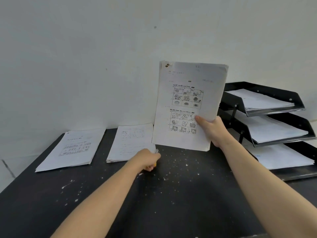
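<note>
Nearest, the dark, paint-flecked table (171,203) runs bare between the two forearms, and the hands are well apart. The left hand (148,159) sits low over the table with its fingers curled under, at the near right corner of a flat middle pile (130,143) of sheets. A speck of something yellow shows beneath it, and I cannot tell whether it pinches that corner, grips the yellow thing or holds nothing. Up and to its right, the right hand (212,130) grips the sheaf of worksheets (188,103), thumb pressed on the printed front near the lower right edge, fingers hidden behind. The sheaf stands nearly upright in the air, its bottom edge just above the table. It looks like a thick bundle of thin paper: light enough for one hand, but floppy. A dark mark at its top left corner may be a clip, though it is too blurred to say, so the sheets may fan or slip. A firm pinch low on one long side should serve while it is upright; to lay it flat, a second hand under the opposite edge would likely stop sagging. Farther left of the left hand lies a far pile (72,148). Beyond the right hand, to its right, stands a black three-tier tray rack (297,102) with paper in each tier, and behind everything is the pale wall (103,48)
</note>
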`<action>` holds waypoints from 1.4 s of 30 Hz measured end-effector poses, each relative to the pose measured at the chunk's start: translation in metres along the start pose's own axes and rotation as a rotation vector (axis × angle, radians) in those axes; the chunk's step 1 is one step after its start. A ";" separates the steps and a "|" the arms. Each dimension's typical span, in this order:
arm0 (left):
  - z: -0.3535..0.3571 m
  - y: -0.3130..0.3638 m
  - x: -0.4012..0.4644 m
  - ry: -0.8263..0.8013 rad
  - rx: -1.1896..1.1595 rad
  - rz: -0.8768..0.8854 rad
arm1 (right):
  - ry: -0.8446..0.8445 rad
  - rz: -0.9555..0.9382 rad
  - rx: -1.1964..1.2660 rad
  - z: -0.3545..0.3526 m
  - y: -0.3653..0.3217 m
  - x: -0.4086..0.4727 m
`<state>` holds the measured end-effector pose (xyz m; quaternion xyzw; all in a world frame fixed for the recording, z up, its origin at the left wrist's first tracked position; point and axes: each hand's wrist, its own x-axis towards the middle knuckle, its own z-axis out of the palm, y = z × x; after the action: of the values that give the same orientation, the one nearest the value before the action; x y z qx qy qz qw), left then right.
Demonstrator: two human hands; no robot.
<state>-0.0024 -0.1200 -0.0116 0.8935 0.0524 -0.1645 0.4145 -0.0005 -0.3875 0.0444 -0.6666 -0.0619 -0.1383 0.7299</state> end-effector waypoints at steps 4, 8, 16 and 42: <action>-0.049 -0.027 -0.012 -0.146 -0.583 -0.130 | -0.013 0.007 0.024 0.018 0.006 -0.001; -0.098 -0.065 -0.024 -0.128 -0.890 -0.095 | -0.062 0.046 0.011 0.049 0.019 -0.010; -0.186 -0.069 -0.043 0.268 -0.792 0.243 | -0.206 0.113 0.003 0.125 0.054 -0.039; -0.250 0.037 -0.080 0.700 -0.403 0.740 | -0.370 0.080 -0.061 0.170 0.067 -0.051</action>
<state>-0.0065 0.0490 0.1931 0.7564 -0.1000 0.3129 0.5656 -0.0144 -0.2082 -0.0159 -0.7044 -0.1643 0.0138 0.6904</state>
